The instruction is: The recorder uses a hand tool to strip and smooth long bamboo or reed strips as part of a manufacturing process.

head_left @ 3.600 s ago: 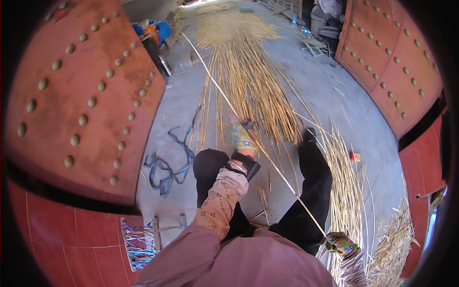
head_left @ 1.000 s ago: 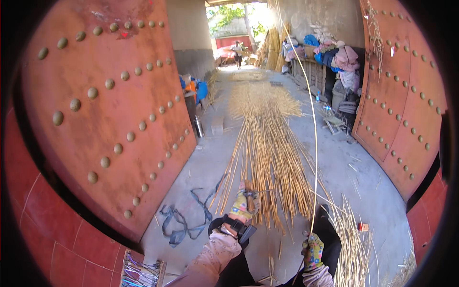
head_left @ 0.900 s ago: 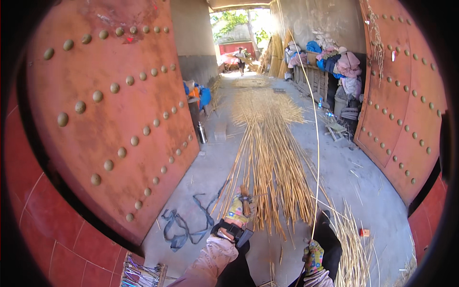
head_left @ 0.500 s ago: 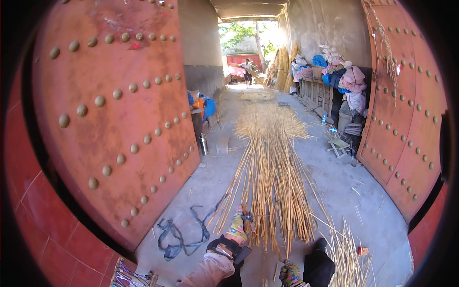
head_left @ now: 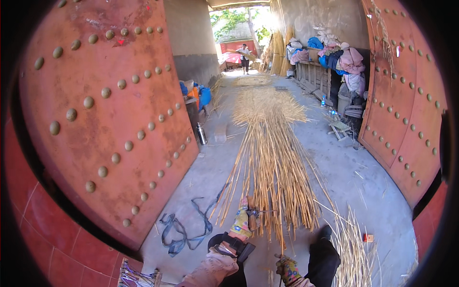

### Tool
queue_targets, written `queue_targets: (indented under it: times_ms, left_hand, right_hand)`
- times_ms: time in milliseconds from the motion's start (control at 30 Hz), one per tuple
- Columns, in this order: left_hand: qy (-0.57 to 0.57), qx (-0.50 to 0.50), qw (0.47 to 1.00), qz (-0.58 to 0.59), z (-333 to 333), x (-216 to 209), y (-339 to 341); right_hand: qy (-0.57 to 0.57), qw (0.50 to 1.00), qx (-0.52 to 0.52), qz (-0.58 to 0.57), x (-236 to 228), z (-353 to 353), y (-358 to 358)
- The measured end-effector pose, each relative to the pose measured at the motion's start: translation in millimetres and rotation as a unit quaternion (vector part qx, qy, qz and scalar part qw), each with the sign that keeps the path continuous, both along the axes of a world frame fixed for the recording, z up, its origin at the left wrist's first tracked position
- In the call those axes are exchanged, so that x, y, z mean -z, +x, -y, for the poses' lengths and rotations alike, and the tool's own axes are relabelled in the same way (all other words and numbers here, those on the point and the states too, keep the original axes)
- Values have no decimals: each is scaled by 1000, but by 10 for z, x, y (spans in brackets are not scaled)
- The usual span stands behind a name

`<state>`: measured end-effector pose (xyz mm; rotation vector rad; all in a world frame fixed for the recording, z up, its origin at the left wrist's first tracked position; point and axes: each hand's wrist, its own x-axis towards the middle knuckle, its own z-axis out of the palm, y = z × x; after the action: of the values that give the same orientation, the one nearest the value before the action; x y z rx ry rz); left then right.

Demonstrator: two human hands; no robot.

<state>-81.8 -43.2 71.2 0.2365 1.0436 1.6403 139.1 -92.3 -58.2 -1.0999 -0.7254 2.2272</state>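
Note:
Several long tan reed stalks [head_left: 282, 186] lie fanned out on the floor ahead of me, cut ends toward me. My left hand [head_left: 243, 222], in a floral glove with a black strap at the wrist, is closed on a small brown tool [head_left: 254, 220] with a thin dark rod sticking out sideways. This tool is at the left edge of the stalk ends. Lower and to the right, my right hand [head_left: 288, 269], in a matching glove, has its fingers curled near the end of a single stalk [head_left: 282, 247]. What lies inside the fingers is hidden.
Loose pale stalks [head_left: 356, 253] and a small red box [head_left: 368, 237] lie on the right. A dark strap [head_left: 179, 239] is left. Studded red doors [head_left: 110, 119] flank the passage. A steel flask [head_left: 201, 134] and low stool [head_left: 339, 129] stand farther off. A person [head_left: 245, 58] carries stalks.
The view has tilted slightly, so the floor and stalks sit higher in the picture. My left hand keeps its grip on the tool. My right hand has shifted only a little.

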Motion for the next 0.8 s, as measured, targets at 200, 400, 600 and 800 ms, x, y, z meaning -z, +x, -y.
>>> queue_targets:
  times_ms: [200,400,600,800]
  left_hand:
    - [-18,49,998,-23,213,62,-6]
    - [-76,180,980,-34,576,-44,376]
    - [-21,265,956,-120,917,356,550]
    - [-148,327,930,-83,1250,-383,742]
  right_hand:
    - [59,988,135,50,-186,-89,99]
    - [153,976,149,-48,-1336,-538,-27]
    - [331,927,131,-120,-2170,-1128,-379]
    - [252,923,170,-235,-2042,-1172,-592]
